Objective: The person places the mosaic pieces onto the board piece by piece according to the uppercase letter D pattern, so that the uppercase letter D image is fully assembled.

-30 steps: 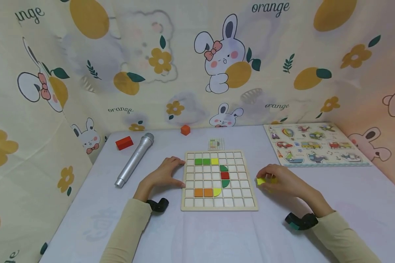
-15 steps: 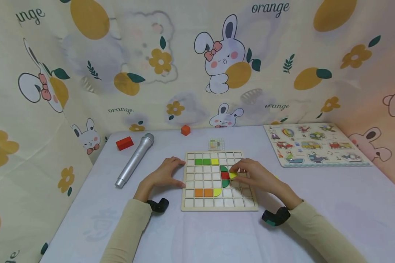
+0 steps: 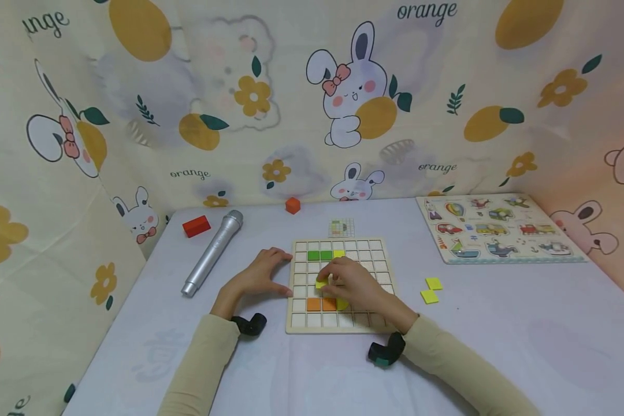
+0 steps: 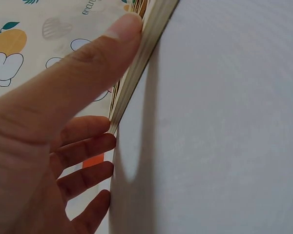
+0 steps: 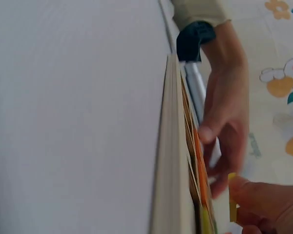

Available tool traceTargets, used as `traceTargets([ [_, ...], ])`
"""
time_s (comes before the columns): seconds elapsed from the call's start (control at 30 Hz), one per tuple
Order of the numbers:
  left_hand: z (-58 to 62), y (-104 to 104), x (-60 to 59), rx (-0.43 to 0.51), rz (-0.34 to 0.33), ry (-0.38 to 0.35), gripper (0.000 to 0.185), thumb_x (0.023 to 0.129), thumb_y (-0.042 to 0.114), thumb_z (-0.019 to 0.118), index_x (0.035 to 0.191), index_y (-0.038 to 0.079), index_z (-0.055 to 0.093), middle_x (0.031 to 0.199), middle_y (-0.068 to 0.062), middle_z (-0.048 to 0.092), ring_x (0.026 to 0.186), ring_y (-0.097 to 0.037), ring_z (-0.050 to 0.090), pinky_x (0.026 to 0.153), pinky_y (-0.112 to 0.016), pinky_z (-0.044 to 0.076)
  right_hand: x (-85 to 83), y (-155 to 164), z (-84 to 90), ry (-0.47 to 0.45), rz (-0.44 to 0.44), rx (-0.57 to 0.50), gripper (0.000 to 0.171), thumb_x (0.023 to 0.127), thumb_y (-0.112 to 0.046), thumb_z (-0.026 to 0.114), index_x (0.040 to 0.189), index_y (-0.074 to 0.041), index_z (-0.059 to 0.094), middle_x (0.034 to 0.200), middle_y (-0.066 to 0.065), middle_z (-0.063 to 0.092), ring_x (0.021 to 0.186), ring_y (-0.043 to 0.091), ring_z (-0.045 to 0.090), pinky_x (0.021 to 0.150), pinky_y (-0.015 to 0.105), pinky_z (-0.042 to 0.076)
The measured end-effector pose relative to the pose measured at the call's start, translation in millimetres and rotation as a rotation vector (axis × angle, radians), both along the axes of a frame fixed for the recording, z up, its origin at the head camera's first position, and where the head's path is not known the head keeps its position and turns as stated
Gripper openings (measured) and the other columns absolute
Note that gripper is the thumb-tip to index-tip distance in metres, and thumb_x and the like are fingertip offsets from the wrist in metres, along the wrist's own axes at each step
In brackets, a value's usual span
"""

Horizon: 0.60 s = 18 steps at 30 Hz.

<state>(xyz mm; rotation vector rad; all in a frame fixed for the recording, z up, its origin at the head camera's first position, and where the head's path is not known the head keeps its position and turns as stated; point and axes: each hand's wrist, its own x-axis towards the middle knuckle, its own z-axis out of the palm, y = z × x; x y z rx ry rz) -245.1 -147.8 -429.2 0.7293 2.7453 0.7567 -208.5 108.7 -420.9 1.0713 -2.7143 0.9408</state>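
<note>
Bunny-cloth table (image 3: 499, 323), right hand (image 3: 351, 284) pinching yellow tile (image 3: 320, 283), microphone (image 3: 212, 252) leftward.

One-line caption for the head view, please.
Right hand pinches a yellow tile over the wooden grid board; left hand steadies its edge.

Word "orange" printed in script on the cartoon backdrop cloth (image 3: 426, 13), repeated at several spots, one cut off as "nge"

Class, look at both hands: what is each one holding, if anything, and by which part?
The right hand pinches a small yellow tile by its edges over the grid board. The left hand holds nothing; it rests against the board's left edge.
</note>
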Motion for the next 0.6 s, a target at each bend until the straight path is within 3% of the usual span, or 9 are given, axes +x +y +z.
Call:
traceTargets([
  [0.3, -0.7, -1, -0.8, 0.003, -0.03, 0.029, 0.083, 0.067, 0.044, 0.081, 0.134, 0.009, 0.046, 0.134, -0.008, 0.044, 0.125, -0.026, 0.035, 0.106, -0.044, 0.032, -4.6, -12, -16.3, 0.08, 0.075, -0.037, 0.013, 0.079, -0.023, 0.075, 0.089, -0.015, 0.072, 0.087, -0.008, 0.066, 0.08, 0.007, 0.055, 0.073, 0.024, 0.047],
  [0.47, 1.8, 0, 0.6, 0.008, -0.025, 0.016, 0.083, 0.067, 0.042, 0.082, 0.134, 0.009, 0.046, 0.135, -0.008, 0.044, 0.126, -0.026, 0.035, 0.107, -0.043, 0.031, -4.4, -12, -17.0, 0.097, 0.066, 0.003, 0.007, 0.081, -0.023, 0.073, 0.086, -0.017, 0.074, 0.088, -0.009, 0.066, 0.088, 0.008, 0.055, 0.081, 0.027, 0.047],
  [0.6, 2.3, 0, 1.3, 0.01, -0.019, 0.014, 0.083, 0.067, 0.042, 0.081, 0.134, 0.009, 0.046, 0.135, -0.009, 0.044, 0.126, -0.027, 0.034, 0.107, -0.045, 0.031, -3.1, -11, -14.8, 0.115, 0.081, 0.015, 0.006, 0.081, -0.019, 0.073, 0.086, -0.016, 0.075, 0.09, -0.006, 0.063, 0.089, 0.011, 0.054, 0.08, 0.028, 0.047],
])
